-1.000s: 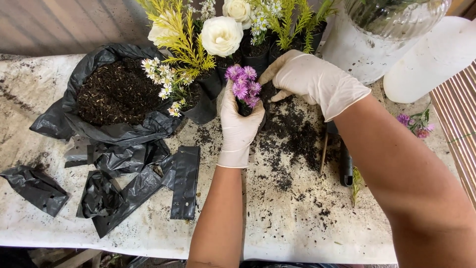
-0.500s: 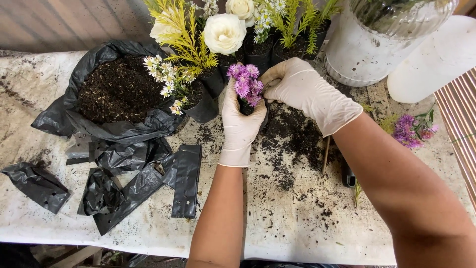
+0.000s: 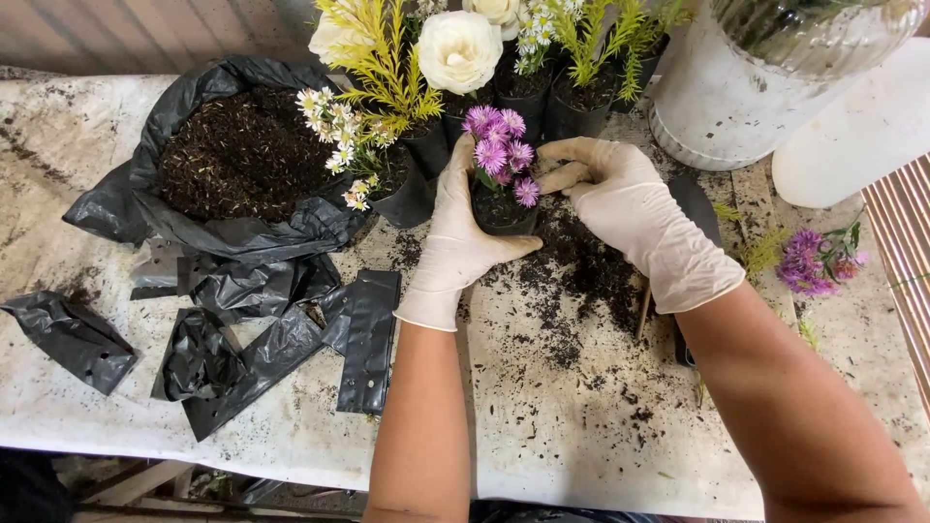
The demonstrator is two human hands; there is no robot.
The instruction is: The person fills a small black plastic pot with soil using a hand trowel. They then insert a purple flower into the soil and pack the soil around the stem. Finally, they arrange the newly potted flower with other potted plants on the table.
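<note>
Both my hands wear pale latex gloves. My left hand (image 3: 457, 242) wraps around a small black grow bag of soil (image 3: 501, 211) holding purple flowers (image 3: 498, 150). My right hand (image 3: 630, 218) rests at the bag's right side, fingers bent toward the soil and the flower stems. Loose dark soil (image 3: 581, 281) is spilled on the white table (image 3: 242, 426) under and in front of the bag.
A black sack of soil (image 3: 237, 160) lies open at left, with empty black bags (image 3: 252, 339) in front. Potted white flowers (image 3: 460, 48) and yellow-green foliage (image 3: 383, 58) stand behind. A white pot (image 3: 727, 97) is at right, cut purple flowers (image 3: 814, 261) beside it.
My right hand has drawn in from behind the purple flowers to the bag's right side. My left hand keeps its hold on the bag. The view has shifted slightly.
</note>
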